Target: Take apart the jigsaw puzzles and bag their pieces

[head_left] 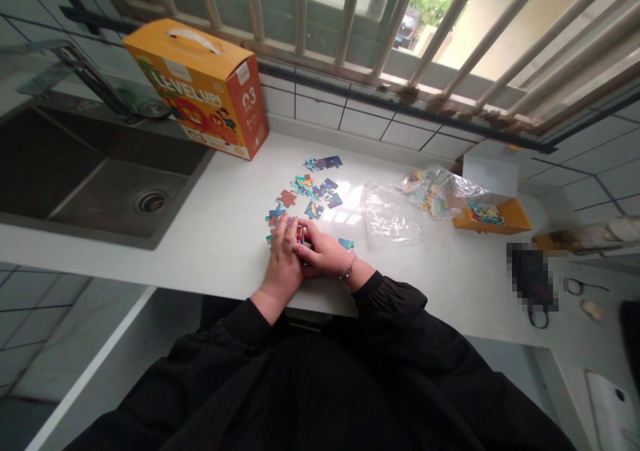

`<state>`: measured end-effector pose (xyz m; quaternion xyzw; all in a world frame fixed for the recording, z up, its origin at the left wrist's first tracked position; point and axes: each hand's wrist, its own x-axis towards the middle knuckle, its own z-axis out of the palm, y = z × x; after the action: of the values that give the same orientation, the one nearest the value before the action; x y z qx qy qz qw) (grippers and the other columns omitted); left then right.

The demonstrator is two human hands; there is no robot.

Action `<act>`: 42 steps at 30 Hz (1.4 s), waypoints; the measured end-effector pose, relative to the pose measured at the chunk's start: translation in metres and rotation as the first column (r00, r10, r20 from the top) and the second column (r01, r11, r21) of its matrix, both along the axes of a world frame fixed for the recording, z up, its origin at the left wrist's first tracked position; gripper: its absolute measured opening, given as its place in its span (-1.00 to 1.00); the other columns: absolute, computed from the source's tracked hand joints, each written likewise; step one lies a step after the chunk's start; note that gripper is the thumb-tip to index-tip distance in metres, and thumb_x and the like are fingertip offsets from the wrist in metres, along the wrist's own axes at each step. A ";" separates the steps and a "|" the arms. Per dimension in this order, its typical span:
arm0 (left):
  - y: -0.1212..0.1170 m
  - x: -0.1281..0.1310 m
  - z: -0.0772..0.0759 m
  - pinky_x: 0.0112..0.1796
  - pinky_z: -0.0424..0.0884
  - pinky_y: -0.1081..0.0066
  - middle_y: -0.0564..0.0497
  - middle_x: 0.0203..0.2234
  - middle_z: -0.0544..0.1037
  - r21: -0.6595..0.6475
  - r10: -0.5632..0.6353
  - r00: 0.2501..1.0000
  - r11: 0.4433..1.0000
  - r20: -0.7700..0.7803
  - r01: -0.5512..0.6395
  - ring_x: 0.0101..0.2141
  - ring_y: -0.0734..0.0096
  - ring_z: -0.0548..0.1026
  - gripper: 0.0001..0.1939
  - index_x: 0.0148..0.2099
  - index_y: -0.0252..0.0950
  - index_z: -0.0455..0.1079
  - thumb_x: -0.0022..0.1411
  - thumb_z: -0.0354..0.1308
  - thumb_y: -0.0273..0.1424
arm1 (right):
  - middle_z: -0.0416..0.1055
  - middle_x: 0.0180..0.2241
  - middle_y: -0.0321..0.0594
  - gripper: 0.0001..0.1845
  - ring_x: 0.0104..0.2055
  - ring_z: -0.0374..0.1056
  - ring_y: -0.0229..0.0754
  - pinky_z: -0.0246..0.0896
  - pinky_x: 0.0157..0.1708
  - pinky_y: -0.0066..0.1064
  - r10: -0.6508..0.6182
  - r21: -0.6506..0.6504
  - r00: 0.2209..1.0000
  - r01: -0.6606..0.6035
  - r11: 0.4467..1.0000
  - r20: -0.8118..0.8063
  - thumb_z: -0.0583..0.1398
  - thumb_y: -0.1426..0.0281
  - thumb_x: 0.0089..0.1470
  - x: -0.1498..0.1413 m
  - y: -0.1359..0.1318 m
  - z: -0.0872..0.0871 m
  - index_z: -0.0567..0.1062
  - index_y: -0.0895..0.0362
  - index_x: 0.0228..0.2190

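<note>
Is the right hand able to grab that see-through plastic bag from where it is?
Probably yes. The right hand rests on the counter just left of the plastic bag, with only a loose puzzle piece between them.

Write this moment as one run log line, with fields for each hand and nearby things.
left hand: on puzzle pieces | right hand: on same pieces | loose pieces: counter | orange box: by sink

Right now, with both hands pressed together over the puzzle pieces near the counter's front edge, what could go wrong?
The left hand and right hand work close to the counter edge, so puzzle pieces could get swept off. A loose piece by the right wrist might be dragged by the sleeve. The crumpled plastic bag could hide stray pieces.
</note>
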<state>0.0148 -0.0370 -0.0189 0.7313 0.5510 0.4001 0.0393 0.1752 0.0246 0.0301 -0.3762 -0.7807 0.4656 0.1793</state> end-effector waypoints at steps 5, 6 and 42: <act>0.006 -0.002 0.004 0.46 0.03 -0.25 -0.46 0.50 0.06 0.012 -0.052 0.998 0.999 0.028 0.052 0.53 -0.15 0.01 -0.24 0.62 -0.30 -0.17 0.53 0.04 -0.45 | 0.59 0.12 -0.04 -0.17 0.08 0.56 -0.01 0.38 0.17 -0.19 0.041 -0.015 0.988 -0.044 0.999 -0.148 0.20 0.14 0.37 0.009 0.003 -0.010 0.04 0.12 0.48; 0.008 -0.003 0.004 0.46 -0.01 -0.26 -0.44 0.50 0.07 0.014 -0.066 0.998 0.998 0.021 0.066 0.53 -0.13 0.01 -0.26 0.62 -0.28 -0.15 0.53 0.00 -0.49 | 0.60 0.12 -0.03 -0.15 0.07 0.56 0.00 0.40 0.16 -0.17 0.030 -0.004 0.988 -0.031 1.000 -0.151 0.23 0.17 0.34 0.008 0.004 -0.013 0.04 0.12 0.47; 0.008 -0.012 0.012 0.38 0.33 -0.16 -0.31 0.43 0.22 0.037 -0.142 0.816 0.988 0.561 0.147 0.45 -0.04 0.23 -0.40 0.44 -0.21 0.14 0.45 0.21 -0.36 | 0.62 0.11 -0.12 -0.48 0.06 0.64 0.00 0.56 0.06 -0.16 -0.290 0.288 0.910 0.375 0.881 -0.298 0.34 0.20 0.30 0.003 -0.009 -0.026 0.39 -0.05 0.21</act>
<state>0.0033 -0.0293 -0.0070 0.6208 0.4596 0.5909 0.2326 0.1781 0.0161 0.0043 -0.4081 -0.7438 0.3294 0.4144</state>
